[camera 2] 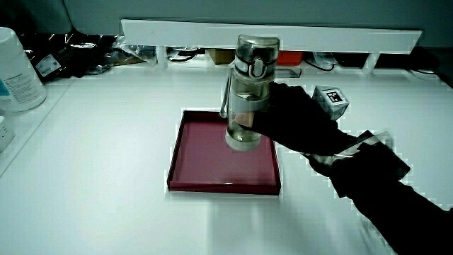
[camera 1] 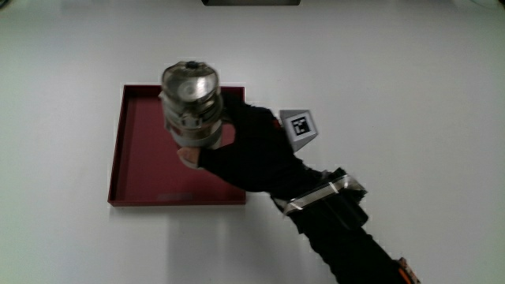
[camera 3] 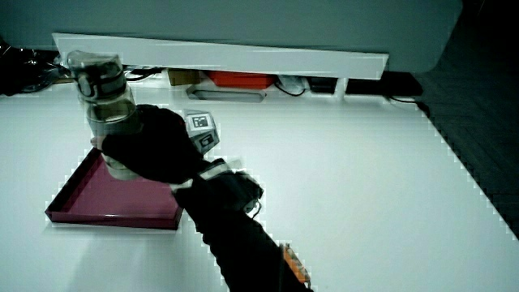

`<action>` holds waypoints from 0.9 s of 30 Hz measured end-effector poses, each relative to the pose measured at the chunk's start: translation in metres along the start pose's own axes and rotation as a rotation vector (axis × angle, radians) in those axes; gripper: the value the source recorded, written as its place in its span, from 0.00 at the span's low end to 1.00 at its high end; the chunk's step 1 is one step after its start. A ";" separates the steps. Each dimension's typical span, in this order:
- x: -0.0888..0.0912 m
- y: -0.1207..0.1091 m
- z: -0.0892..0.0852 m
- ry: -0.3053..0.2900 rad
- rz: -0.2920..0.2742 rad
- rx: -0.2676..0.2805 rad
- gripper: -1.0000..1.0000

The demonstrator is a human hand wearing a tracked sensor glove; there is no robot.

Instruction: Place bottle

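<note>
Hand: the gloved hand [camera 1: 251,154] is wrapped around the lower body of the bottle [camera 1: 192,102] and holds it firmly; the patterned cube [camera 1: 301,128] sits on its back, and the forearm reaches toward the person.
Bottle: a clear bottle with a metal-looking cap, held upright over the tray [camera 1: 134,170]. In a side view its base [camera 2: 243,142] seems to hang a little above the tray floor, though I cannot tell for sure that it is not touching.
Tray: a shallow dark red tray with low walls, lying flat on the white bench [camera 1: 394,79]; nothing else is seen in it.
Why held so: the grip is low and around the side, so the cap stays free and the bottle stays vertical — this should let the base meet the tray floor flat.
Step in hand: I judge that the bottle is being set down into the tray, not yet released.
Next move calls for: a straight lowering, then opening of the hands only when the base rests — otherwise the tall bottle could tip.
Surroundings: a low white partition [camera 2: 269,33] stands at the bench edge away from the person.
</note>
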 end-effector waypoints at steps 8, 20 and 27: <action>0.027 -0.005 -0.018 0.012 -0.113 -0.016 0.50; 0.056 -0.008 -0.028 0.020 -0.236 -0.043 0.50; 0.061 -0.009 -0.027 0.039 -0.256 -0.069 0.50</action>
